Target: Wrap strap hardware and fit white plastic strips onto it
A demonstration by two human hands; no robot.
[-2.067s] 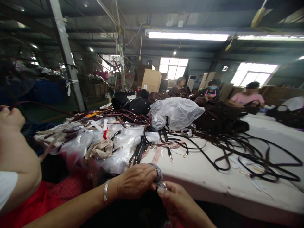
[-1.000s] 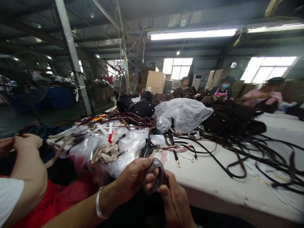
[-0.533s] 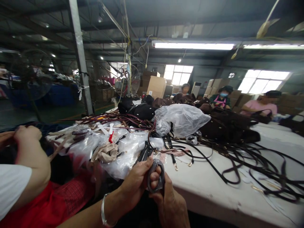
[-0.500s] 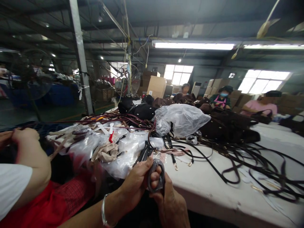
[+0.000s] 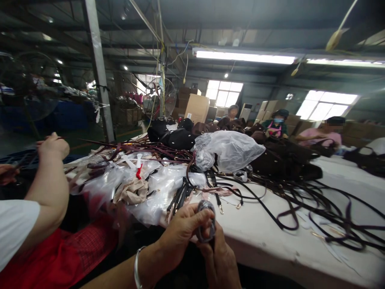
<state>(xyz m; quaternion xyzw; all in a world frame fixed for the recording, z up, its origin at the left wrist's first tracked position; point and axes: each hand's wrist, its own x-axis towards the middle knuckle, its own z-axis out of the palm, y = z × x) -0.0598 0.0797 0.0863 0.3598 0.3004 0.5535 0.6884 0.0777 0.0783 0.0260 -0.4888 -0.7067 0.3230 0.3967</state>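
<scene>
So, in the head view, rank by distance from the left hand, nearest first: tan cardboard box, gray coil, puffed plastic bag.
1. Gray coil, in the left hand.
2. Puffed plastic bag, ahead on the table.
3. Tan cardboard box, in the background.

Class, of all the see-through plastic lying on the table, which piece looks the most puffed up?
The ballooned, whitish bag beside the dark brown bags; the other plastic, nearer the left hand, lies flatter and crumpled.
</scene>
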